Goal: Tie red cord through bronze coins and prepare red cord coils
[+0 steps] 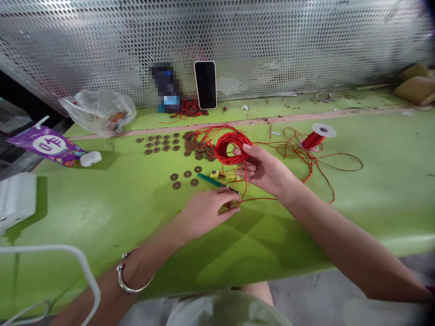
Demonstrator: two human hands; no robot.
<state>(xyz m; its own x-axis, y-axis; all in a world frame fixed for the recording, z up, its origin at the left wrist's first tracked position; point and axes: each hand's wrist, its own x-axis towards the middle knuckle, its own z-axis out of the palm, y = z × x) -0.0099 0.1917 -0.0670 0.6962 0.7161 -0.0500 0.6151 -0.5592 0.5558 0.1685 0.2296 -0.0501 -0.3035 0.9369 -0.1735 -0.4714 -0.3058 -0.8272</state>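
Observation:
My right hand (263,170) is closed on a coil of red cord (228,148), held just above the green table (102,213). A strand of the cord runs down to my left hand (207,212), whose fingertips pinch it near the table top; that wrist wears a silver bangle. Right beside the left fingertips lie a green-handled tool (212,180) and a yellow lighter (222,174). Rows of old bronze coins (162,143) lie behind, and several loose coins (185,177) sit closer.
A spool of red cord (316,137) stands at the right with loose cord trailing. A phone (205,84) leans on the perforated metal wall. At the left are a plastic bag (98,111), a purple packet (47,146), a white earbud case (90,159) and a white device (15,199).

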